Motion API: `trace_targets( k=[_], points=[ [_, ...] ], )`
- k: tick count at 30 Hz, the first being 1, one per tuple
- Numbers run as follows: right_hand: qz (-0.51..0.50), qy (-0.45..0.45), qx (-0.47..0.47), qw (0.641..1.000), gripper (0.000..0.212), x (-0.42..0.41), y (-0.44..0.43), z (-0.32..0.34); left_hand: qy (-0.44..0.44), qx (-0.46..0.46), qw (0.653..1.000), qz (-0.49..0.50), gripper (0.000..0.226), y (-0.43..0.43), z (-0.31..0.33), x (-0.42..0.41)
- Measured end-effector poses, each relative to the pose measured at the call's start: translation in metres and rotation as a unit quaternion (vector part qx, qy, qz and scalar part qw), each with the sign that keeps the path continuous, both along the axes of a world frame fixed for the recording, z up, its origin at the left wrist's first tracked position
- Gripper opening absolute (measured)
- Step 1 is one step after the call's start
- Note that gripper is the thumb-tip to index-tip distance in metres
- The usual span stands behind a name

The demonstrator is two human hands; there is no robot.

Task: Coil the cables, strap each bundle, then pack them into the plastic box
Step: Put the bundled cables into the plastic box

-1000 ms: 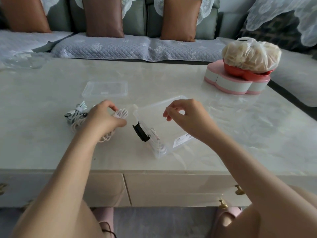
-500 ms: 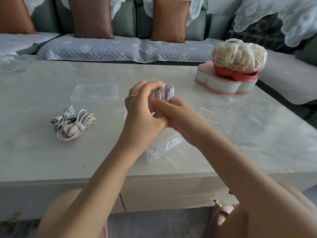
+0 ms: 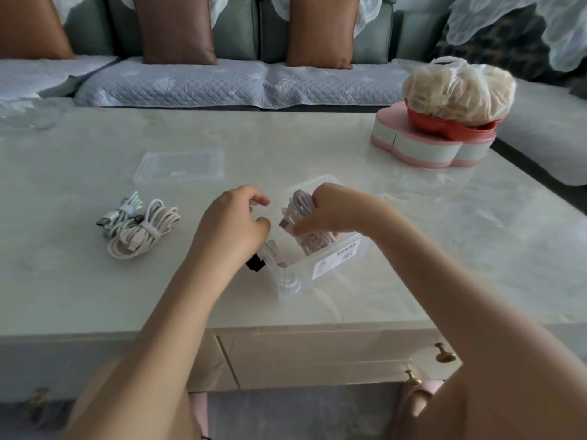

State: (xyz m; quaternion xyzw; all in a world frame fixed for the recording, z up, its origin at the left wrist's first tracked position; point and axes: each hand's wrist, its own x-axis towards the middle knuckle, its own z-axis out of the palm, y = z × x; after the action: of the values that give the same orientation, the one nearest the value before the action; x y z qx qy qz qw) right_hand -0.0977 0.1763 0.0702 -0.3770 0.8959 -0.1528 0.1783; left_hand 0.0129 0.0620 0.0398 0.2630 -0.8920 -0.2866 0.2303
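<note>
Risk: cable bundle point(image 3: 300, 205) snags plastic box point(image 3: 305, 281) rim, tips it. My right hand point(image 3: 330, 211) grips bundle; left hand point(image 3: 232, 228) curled, hold unclear.

Open surface point(image 3: 444, 249) lay right of the box point(image 3: 336, 262); strapped bundles point(image 3: 139, 227) and the lid point(image 3: 179, 165) occupied the left, blocking passage there.

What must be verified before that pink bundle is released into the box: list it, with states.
1. Grip of the right hand on the pink cable bundle: ok.
2. Bundle partly inside the open plastic box: ok.
3. Box's lid off, lying flat beyond it: ok.
4. Strap on the pink bundle: cannot tell, the hand covers it.
5. Box steadied by the left hand: cannot tell, contact hidden.
6. All bundles packed: not ok; the beige bundle and the white-green bundle lie outside, left of the box.
</note>
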Motion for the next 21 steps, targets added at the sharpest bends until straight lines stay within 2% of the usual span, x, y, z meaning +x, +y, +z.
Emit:
trace_targets(
  k=[6,10,12,14,17,19,21],
  points=[
    [-0.019,-0.169,-0.01,0.985,0.029,-0.012,-0.004,-0.002,-0.01,-0.057,0.998,0.012,0.029,0.005,0.0,-0.002],
    [-0.002,-0.277,-0.012,0.961,0.027,-0.011,-0.005,-0.001,0.089,-0.189,0.978,0.0,0.014,0.012,0.008,-0.001],
    [-0.008,-0.272,-0.013,0.962,0.027,-0.012,-0.005,-0.004,0.09,-0.194,0.976,-0.039,0.012,0.017,0.013,0.001],
    [-0.007,-0.247,-0.01,0.969,0.023,-0.012,-0.004,-0.005,0.039,-0.141,0.986,-0.082,0.024,0.021,0.015,0.003],
    [-0.018,-0.22,-0.026,0.975,0.014,-0.013,-0.002,-0.004,-0.046,-0.164,0.98,-0.107,0.036,0.019,0.011,0.003],
    [-0.016,-0.207,-0.022,0.978,0.021,-0.017,0.0,-0.002,-0.079,-0.183,0.972,-0.127,0.037,0.018,0.011,0.004],
    [0.002,-0.183,0.003,0.983,0.038,-0.018,0.0,-0.003,-0.109,-0.203,0.961,-0.151,0.048,0.015,0.009,0.004]
  ],
)
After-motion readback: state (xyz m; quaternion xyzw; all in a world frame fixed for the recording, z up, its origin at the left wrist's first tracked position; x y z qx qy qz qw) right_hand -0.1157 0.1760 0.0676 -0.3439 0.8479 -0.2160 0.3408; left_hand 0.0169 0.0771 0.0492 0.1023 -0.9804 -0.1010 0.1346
